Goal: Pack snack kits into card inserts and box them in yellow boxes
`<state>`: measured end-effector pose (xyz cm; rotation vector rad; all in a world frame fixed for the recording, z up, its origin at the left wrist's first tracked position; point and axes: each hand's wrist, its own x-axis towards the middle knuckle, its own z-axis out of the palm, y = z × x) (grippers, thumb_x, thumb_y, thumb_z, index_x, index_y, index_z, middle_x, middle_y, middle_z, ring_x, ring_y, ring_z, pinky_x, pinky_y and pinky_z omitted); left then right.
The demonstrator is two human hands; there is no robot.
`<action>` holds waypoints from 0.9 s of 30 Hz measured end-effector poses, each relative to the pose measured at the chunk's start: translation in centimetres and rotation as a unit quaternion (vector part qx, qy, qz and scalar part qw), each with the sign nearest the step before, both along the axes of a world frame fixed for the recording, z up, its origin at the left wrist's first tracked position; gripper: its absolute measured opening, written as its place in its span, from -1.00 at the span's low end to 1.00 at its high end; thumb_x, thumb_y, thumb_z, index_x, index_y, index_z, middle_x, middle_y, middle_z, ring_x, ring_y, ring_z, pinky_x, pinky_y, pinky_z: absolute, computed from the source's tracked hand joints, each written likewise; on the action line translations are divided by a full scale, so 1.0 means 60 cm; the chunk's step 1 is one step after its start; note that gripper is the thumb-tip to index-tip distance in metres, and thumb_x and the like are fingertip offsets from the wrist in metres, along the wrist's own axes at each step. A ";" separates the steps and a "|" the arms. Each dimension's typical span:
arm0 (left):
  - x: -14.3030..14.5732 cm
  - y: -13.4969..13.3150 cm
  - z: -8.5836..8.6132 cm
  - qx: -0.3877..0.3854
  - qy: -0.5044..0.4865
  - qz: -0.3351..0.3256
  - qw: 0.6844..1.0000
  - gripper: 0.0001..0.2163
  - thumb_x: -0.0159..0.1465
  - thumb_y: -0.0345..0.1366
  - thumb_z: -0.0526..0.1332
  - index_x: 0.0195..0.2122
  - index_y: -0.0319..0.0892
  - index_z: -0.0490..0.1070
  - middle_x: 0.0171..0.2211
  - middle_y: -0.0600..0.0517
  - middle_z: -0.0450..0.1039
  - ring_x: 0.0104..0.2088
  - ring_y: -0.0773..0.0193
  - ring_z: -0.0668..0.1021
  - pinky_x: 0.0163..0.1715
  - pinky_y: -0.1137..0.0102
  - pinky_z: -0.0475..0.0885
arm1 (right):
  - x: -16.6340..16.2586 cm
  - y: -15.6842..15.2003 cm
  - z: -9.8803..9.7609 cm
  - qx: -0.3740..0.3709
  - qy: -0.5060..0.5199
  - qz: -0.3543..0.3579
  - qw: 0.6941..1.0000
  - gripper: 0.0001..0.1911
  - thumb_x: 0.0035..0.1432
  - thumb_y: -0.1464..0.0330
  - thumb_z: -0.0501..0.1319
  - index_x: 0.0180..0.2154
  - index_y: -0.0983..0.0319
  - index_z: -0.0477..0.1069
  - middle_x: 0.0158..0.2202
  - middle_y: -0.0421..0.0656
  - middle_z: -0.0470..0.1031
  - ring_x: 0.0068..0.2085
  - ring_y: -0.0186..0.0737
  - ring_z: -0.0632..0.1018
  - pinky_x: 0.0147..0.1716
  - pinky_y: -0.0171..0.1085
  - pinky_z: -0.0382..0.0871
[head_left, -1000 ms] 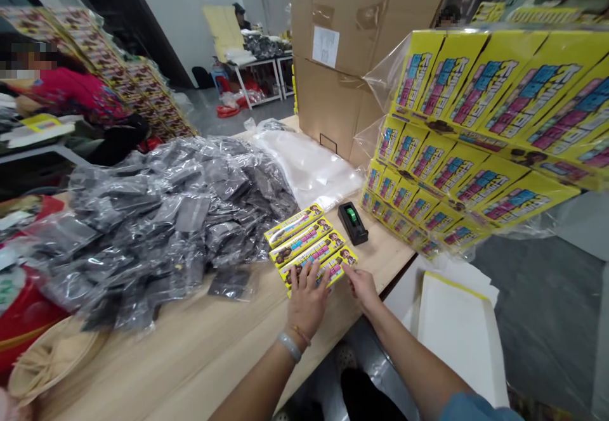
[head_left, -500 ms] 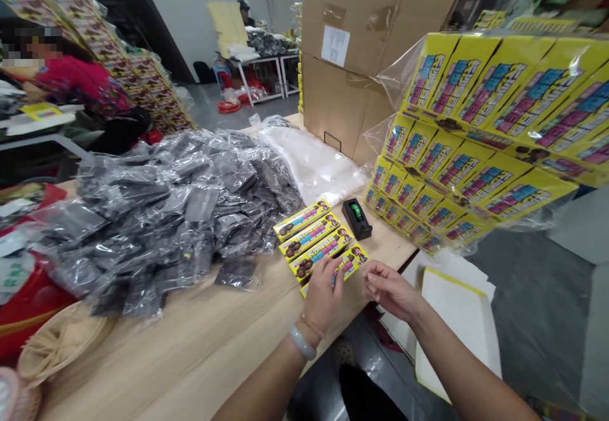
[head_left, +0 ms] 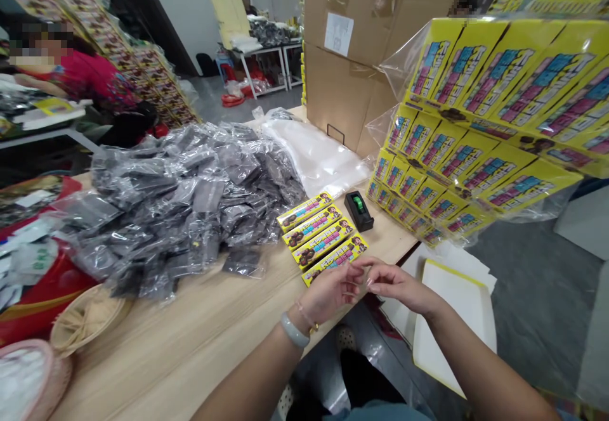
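Several flat yellow printed boxes (head_left: 323, 233) lie side by side on the wooden table (head_left: 190, 338). My left hand (head_left: 330, 291) hovers just in front of the nearest box, fingers curled toward my right hand (head_left: 392, 280). The fingertips of both hands meet in a pinch above the table edge; what they hold, if anything, is too small to make out. A black tape dispenser (head_left: 359, 210) with a green roll sits right of the boxes.
A big heap of grey plastic-bagged items (head_left: 181, 199) covers the table's left. Clear bags (head_left: 316, 155) lie behind. Shrink-wrapped stacks of yellow boxes (head_left: 476, 129) and brown cartons (head_left: 361, 34) stand right. A person in red (head_left: 80, 82) sits far left.
Both hands have lifted off the nearest yellow box and drawn back toward the table edge, where their fingertips now meet. The view has shifted slightly.
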<state>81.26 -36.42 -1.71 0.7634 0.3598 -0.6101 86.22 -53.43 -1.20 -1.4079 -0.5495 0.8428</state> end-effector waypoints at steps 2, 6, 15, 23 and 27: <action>-0.002 -0.001 0.003 -0.030 0.001 -0.017 0.999 -0.72 0.01 -0.17 0.25 -0.36 -0.30 0.38 -0.47 0.04 0.34 -0.49 0.46 0.37 -0.51 0.53 0.21 | 0.000 -0.001 0.000 -0.007 -0.002 0.011 1.000 -0.85 -0.01 0.26 0.17 -0.43 0.21 0.36 0.00 -0.13 0.20 0.01 -0.24 0.28 -0.03 -0.21 0.13; 0.004 -0.005 -0.002 -0.051 0.032 -0.015 0.998 -0.83 0.01 -0.33 0.27 -0.39 -0.27 0.37 -0.52 0.09 0.33 -0.52 0.50 0.37 -0.52 0.55 0.20 | 0.002 -0.005 0.000 -0.021 -0.041 0.035 0.998 -0.82 0.00 0.23 0.16 -0.45 0.23 0.37 0.03 -0.11 0.18 0.06 -0.21 0.22 0.02 -0.18 0.06; -0.005 -0.018 -0.023 -0.030 0.102 -0.176 0.979 -0.51 0.11 0.11 -0.04 -0.45 -0.29 0.35 -0.54 0.04 0.33 -0.60 0.44 0.36 -0.60 0.50 0.18 | 0.000 -0.020 0.003 -0.098 -0.163 0.055 0.980 -0.80 0.01 0.23 0.15 -0.43 0.21 0.46 0.20 -0.21 -0.15 0.16 -0.15 0.02 0.10 -0.17 -0.08; -0.004 -0.015 -0.004 -0.029 0.091 -0.103 0.990 -0.80 0.02 -0.21 0.23 -0.43 -0.25 0.33 -0.54 0.08 0.33 -0.53 0.43 0.38 -0.51 0.49 0.22 | -0.001 -0.025 0.020 -0.113 -0.185 0.086 0.972 -0.80 0.03 0.23 0.13 -0.39 0.19 0.47 0.20 -0.20 -0.10 0.19 -0.14 -0.04 0.10 -0.13 -0.09; 0.000 -0.031 -0.016 0.117 0.010 0.009 0.993 -0.87 0.00 -0.28 0.22 -0.53 -0.25 0.33 -0.59 0.10 0.29 -0.55 0.43 0.34 -0.49 0.47 0.21 | -0.001 -0.021 -0.001 -0.133 -0.171 0.031 0.976 -0.82 -0.02 0.23 0.17 -0.44 0.19 0.45 0.16 -0.16 0.01 0.14 -0.12 0.08 0.08 -0.13 -0.05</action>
